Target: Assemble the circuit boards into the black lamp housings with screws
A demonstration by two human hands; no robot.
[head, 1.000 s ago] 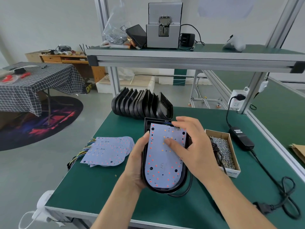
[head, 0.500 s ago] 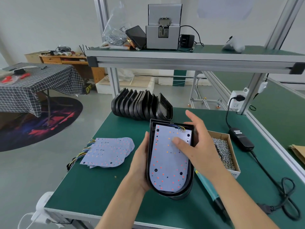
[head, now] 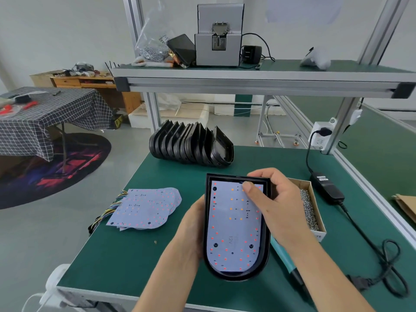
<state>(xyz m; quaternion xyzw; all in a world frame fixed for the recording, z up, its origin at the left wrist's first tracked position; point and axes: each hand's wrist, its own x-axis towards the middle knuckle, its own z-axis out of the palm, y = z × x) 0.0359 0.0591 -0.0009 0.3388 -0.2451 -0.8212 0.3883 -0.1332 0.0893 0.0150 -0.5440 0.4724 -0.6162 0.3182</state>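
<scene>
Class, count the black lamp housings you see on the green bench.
About 10, since the overlapping ones may hide more: one housing, with a circuit board inside, held in both hands; roughly nine in the row standing at the bench's far edge.

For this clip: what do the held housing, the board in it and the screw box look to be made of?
Lamp housing: black, likely moulded plastic; smooth, semi-gloss rim with soft highlights.
Circuit board: thin rigid sheet, matte white-lilac face dotted with small red and orange parts; core material cannot be told.
Screw box: brown cardboard, raw cut edges, holding shiny grey metal screws.
</scene>
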